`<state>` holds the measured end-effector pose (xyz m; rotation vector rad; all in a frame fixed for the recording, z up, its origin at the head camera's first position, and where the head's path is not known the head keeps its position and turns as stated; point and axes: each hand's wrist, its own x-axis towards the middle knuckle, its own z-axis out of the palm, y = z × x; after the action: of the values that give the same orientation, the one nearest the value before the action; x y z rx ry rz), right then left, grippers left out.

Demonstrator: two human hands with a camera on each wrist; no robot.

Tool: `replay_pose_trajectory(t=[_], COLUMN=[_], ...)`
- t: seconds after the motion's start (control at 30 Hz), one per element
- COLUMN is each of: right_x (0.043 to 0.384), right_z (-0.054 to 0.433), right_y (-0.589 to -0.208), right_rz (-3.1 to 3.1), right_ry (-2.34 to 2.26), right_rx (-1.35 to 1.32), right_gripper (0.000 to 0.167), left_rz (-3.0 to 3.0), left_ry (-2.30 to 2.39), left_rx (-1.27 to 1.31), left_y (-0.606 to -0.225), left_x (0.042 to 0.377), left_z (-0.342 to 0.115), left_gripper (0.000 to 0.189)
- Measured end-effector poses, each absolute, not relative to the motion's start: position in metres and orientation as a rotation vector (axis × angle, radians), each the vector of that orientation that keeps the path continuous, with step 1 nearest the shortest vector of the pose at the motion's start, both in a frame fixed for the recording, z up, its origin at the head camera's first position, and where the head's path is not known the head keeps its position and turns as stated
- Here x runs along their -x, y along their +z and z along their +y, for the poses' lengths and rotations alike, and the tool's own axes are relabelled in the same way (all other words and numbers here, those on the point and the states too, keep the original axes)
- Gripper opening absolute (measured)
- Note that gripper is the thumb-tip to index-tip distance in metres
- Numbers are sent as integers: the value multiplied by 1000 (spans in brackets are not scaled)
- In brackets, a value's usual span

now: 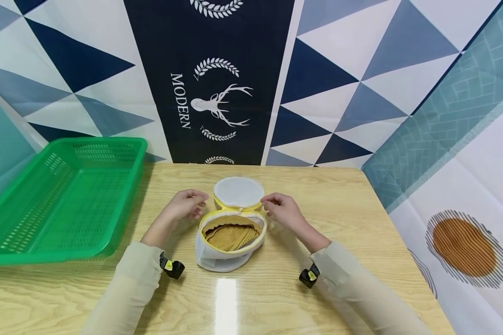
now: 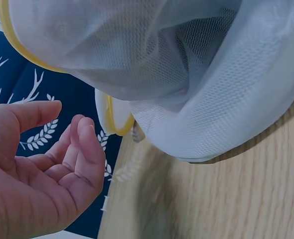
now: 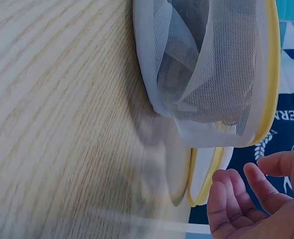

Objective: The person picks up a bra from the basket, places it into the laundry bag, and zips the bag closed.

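A white mesh laundry bag with yellow edging stands upright on the table. Its round lid is folded back behind the mouth. Inside lies a mustard-coloured cloth item with a ribbed and perforated surface; mesh walls hide its lower part. Left of the lid, my left hand is held with fingers loosely bent and nothing between them. On the other side, my right hand has its fingertips right at the lid's edge in the head view. The right wrist view shows these fingers relaxed, holding nothing.
A large green plastic basket stands at the left of the wooden table. Patterned cloth hangs behind the table's far edge, and more printed fabric borders the right side.
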<state>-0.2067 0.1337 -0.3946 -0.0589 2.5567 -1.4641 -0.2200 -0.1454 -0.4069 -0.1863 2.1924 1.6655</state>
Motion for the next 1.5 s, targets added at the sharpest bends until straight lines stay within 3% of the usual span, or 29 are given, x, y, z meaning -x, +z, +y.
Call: replay_pose_trajectory(t=[0.57, 1.5], right_x=[231, 245], right_z=[131, 123], right_y=[-407, -425], right_rz=[2421, 2095], right_ry=[-1564, -1851], right_rx=[-151, -326], right_gripper=[30, 46], left_rz=[2051, 1986], left_ry=[1777, 1773], left_rx=[255, 227], left_y=[-423, -427], left_x=[234, 244], left_z=[-144, -134], left_gripper=[49, 36])
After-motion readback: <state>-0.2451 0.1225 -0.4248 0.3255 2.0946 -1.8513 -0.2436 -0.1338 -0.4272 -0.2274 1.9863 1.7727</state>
